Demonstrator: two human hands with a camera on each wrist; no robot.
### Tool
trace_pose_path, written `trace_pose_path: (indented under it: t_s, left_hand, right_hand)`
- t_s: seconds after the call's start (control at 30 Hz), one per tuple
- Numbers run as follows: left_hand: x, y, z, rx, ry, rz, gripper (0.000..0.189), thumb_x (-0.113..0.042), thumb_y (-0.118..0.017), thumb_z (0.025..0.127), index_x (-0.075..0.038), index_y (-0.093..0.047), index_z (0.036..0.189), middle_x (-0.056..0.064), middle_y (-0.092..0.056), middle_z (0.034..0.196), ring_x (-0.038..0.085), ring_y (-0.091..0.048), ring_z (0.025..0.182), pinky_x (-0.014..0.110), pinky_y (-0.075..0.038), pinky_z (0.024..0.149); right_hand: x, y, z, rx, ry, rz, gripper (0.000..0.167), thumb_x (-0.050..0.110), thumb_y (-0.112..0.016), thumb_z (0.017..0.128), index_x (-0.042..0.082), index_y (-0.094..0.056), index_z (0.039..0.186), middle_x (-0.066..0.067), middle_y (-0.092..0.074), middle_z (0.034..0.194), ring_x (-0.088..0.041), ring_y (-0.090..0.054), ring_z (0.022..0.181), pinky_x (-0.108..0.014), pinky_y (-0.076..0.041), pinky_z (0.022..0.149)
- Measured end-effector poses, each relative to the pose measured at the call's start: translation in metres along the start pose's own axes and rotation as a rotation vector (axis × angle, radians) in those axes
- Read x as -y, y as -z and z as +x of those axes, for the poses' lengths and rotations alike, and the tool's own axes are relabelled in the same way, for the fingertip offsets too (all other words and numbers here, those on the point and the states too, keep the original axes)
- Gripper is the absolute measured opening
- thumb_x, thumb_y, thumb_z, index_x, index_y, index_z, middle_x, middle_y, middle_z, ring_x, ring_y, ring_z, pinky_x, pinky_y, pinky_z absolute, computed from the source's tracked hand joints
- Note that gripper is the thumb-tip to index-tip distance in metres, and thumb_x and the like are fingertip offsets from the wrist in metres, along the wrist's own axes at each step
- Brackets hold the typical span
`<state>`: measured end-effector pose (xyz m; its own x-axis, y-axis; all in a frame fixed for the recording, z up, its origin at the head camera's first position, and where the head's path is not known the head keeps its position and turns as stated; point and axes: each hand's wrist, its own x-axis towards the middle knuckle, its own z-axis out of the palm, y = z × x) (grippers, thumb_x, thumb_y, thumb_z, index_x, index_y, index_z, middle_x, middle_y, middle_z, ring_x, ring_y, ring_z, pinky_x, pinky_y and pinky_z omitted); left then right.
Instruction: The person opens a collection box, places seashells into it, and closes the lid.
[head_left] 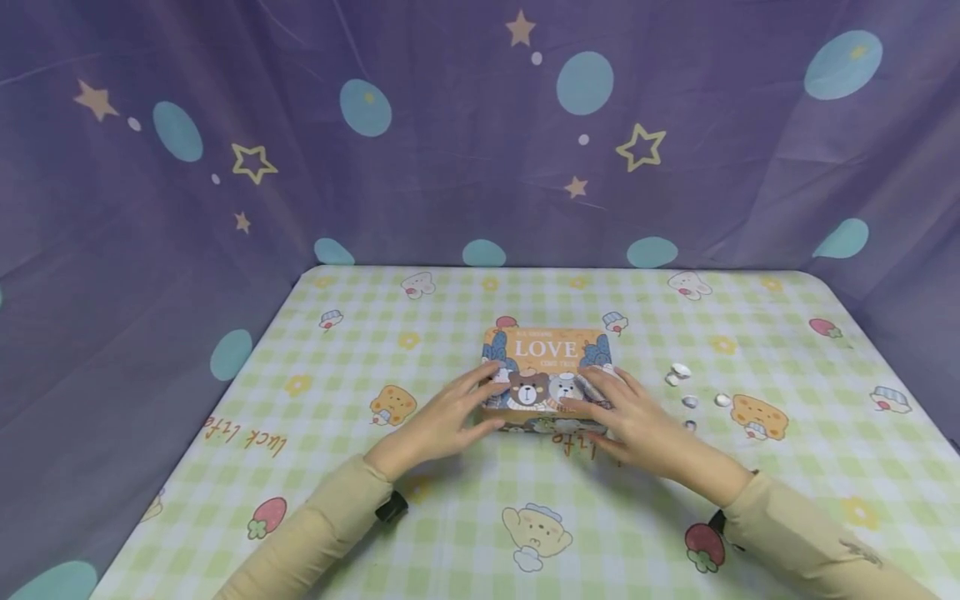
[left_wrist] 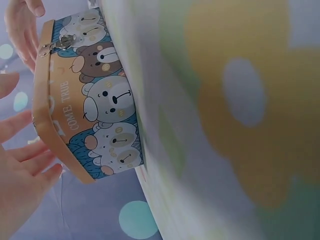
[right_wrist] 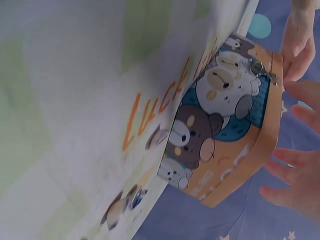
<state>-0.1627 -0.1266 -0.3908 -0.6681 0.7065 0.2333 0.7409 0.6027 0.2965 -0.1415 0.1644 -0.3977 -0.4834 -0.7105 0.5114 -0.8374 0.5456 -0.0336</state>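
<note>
Hands: left hand [head_left: 447, 417] and right hand [head_left: 637, 421], loosely spread, gripping nothing, flank the orange, bear-printed, oblong box [head_left: 545, 352], seemingly tin.
Box: on green-checked tablecloth [head_left: 435, 533]; likely light, stiff, smooth; best held by both ends.

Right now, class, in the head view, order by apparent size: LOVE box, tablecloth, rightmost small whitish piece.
1. Tablecloth, by far the largest
2. LOVE box
3. Rightmost small whitish piece, tiny beside both
</note>
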Motion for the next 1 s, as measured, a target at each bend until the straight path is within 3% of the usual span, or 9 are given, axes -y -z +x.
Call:
trace_pose_path:
  t_s: [0.1, 0.23, 0.37, 0.43, 0.6, 0.83, 1.0]
  left_hand:
    - [0.0, -0.002, 0.0, 0.004, 0.003, -0.021, 0.049, -0.035, -0.051, 0.088, -0.009, -0.044, 0.129, 0.012, -0.026, 0.143, 0.026, -0.027, 0.129, 0.044, -0.026, 0.105]
    - [0.001, -0.004, 0.0, -0.007, 0.006, -0.049, 0.046, -0.032, -0.053, 0.088, -0.008, -0.047, 0.127, 0.011, -0.027, 0.142, 0.025, -0.028, 0.129, 0.042, -0.027, 0.105]
    - [0.002, -0.006, -0.001, -0.025, 0.005, -0.053, 0.042, -0.031, -0.053, 0.088, -0.01, -0.05, 0.124, 0.011, -0.03, 0.141, 0.024, -0.03, 0.128, 0.04, -0.029, 0.104]
    - [0.002, -0.006, 0.0, -0.04, -0.002, -0.05, 0.041, -0.029, -0.055, 0.088, -0.01, -0.052, 0.123, 0.011, -0.032, 0.14, 0.024, -0.032, 0.127, 0.039, -0.03, 0.104]
    - [0.004, -0.005, 0.002, -0.075, -0.02, -0.038, 0.037, -0.024, -0.059, 0.085, -0.01, -0.055, 0.12, 0.011, -0.037, 0.137, 0.023, -0.037, 0.124, 0.036, -0.033, 0.102]
    - [0.006, -0.004, 0.004, -0.082, -0.027, -0.038, 0.035, -0.022, -0.06, 0.085, -0.012, -0.057, 0.118, 0.01, -0.041, 0.135, 0.023, -0.04, 0.122, 0.035, -0.036, 0.1]
    - [0.006, -0.004, 0.005, -0.083, -0.029, -0.036, 0.034, -0.022, -0.06, 0.084, -0.012, -0.058, 0.117, 0.01, -0.042, 0.134, 0.023, -0.041, 0.121, 0.034, -0.037, 0.099]
  right_hand:
    - [0.003, -0.003, 0.002, -0.002, 0.015, 0.013, 0.038, 0.037, -0.049, 0.089, 0.018, -0.054, 0.121, -0.024, -0.042, 0.128, -0.039, -0.043, 0.113, -0.056, -0.037, 0.092]
    - [0.006, -0.006, 0.003, -0.004, 0.036, 0.031, 0.036, 0.034, -0.052, 0.088, 0.017, -0.056, 0.12, -0.021, -0.044, 0.126, -0.036, -0.047, 0.109, -0.052, -0.042, 0.089]
    - [0.007, -0.011, 0.005, -0.009, 0.057, 0.03, 0.043, 0.021, -0.07, 0.073, 0.017, -0.06, 0.115, -0.019, -0.047, 0.123, -0.033, -0.048, 0.108, -0.05, -0.044, 0.087]
    - [0.008, -0.014, 0.007, -0.007, 0.063, 0.019, 0.046, 0.02, -0.073, 0.068, 0.018, -0.061, 0.113, -0.019, -0.048, 0.122, -0.033, -0.048, 0.108, -0.05, -0.043, 0.087]
    - [0.008, -0.019, 0.01, 0.028, 0.071, -0.004, 0.047, 0.022, -0.074, 0.068, 0.019, -0.061, 0.113, -0.019, -0.046, 0.125, -0.035, -0.044, 0.113, -0.051, -0.039, 0.093]
    - [0.008, -0.022, 0.016, 0.119, 0.056, -0.008, 0.05, 0.024, -0.075, 0.068, 0.021, -0.059, 0.116, -0.018, -0.038, 0.133, -0.035, -0.039, 0.118, -0.053, -0.031, 0.099]
    - [0.007, -0.026, 0.02, 0.12, 0.07, -0.032, 0.045, 0.025, -0.073, 0.071, 0.022, -0.06, 0.114, -0.019, -0.037, 0.134, -0.036, -0.037, 0.119, -0.054, -0.031, 0.099]
